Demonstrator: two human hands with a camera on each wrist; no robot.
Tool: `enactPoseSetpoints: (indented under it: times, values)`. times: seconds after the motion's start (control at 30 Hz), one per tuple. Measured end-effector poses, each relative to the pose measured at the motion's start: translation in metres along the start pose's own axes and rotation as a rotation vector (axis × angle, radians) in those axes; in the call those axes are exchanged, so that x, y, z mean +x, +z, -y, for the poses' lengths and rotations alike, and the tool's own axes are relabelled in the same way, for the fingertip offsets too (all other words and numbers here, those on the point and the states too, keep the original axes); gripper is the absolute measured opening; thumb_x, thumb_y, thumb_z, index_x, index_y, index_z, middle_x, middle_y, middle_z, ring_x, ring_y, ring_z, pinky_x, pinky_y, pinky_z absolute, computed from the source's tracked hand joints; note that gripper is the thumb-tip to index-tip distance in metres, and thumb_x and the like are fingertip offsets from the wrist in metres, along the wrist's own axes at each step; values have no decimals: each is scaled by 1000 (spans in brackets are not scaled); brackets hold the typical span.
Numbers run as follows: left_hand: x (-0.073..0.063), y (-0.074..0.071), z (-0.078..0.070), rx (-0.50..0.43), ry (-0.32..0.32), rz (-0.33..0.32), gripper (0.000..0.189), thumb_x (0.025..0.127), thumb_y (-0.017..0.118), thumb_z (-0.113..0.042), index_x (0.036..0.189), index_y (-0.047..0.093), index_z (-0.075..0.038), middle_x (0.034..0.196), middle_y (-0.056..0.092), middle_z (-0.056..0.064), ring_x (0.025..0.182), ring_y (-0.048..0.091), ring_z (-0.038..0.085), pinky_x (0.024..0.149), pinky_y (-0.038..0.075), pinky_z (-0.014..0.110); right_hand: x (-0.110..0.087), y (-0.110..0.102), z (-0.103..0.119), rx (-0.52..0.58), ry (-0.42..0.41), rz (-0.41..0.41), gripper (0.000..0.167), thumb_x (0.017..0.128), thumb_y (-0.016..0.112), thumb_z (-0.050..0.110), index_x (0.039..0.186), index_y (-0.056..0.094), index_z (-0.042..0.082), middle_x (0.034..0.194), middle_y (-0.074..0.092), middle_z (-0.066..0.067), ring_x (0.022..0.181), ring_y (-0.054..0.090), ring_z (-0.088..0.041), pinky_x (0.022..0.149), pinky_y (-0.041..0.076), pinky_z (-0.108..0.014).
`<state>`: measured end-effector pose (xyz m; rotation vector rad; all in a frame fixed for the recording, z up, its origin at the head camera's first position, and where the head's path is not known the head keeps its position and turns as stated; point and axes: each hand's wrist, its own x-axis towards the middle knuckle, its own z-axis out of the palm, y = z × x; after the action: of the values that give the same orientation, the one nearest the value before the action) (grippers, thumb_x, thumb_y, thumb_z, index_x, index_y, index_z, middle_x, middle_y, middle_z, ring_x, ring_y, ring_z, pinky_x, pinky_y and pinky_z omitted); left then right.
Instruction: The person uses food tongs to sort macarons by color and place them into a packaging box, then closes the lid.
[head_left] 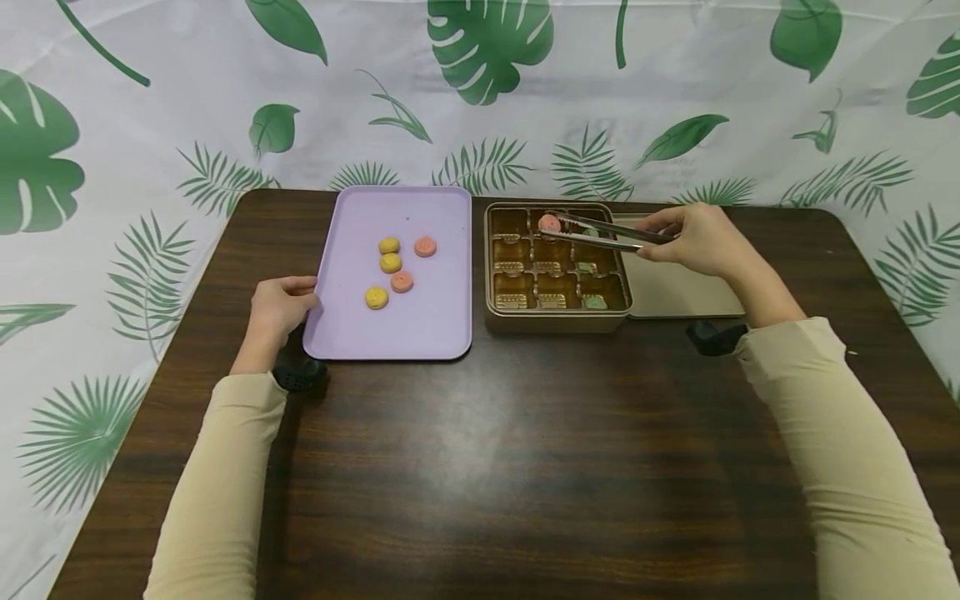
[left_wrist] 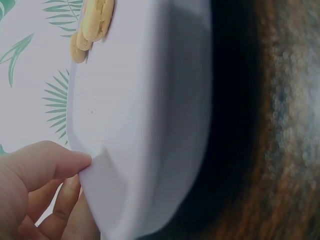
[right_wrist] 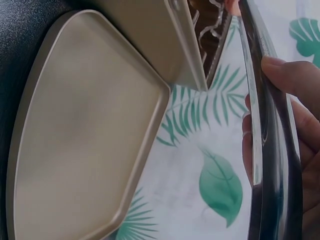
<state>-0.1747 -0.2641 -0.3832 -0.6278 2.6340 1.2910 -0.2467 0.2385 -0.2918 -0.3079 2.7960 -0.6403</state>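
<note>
My left hand (head_left: 279, 310) pinches the left rim of a lilac tray (head_left: 435, 321), its thumb on top in the left wrist view. On the tray lie yellow macarons (head_left: 377, 297) and two pink macarons (head_left: 425, 246). My right hand (head_left: 693, 239) grips metal tongs (head_left: 600, 242), which point left over a gold tin (head_left: 555, 323). A pink macaron (head_left: 550, 222) is between the tong tips, at the back middle compartment; whether it touches the bottom I cannot tell. Green macarons (head_left: 595, 302) sit in the tin's right column. The right wrist view shows the tongs close up.
A gold lid (head_left: 682, 292) lies right of the tin, under my right hand. The tin has a clear plastic divider with several compartments. A dark wooden table (head_left: 480, 467) bears everything, and a leaf-print cloth (head_left: 360, 75) hangs behind its back edge.
</note>
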Motion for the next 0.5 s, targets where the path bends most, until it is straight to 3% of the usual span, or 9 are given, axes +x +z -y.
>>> enactPoseSetpoints:
  times: [0.23,0.5]
  values:
    - [1,0,1,-5,4,-8,43,87,55,-8,129,59,-2,121,62,22,72,49,-2,58,42,7,3,3,1,-3,-1,-8,47,89,64,31,129,59,6,124,58,-25,111,54,-36,78,48,-47]
    - [1,0,0,35,-14,-5,44,89,53,-11,132,57,-4,123,63,20,97,55,19,62,40,11,8,6,3,-25,-12,-15,47,89,64,28,130,59,5,125,57,-27,112,53,-37,81,47,-52]
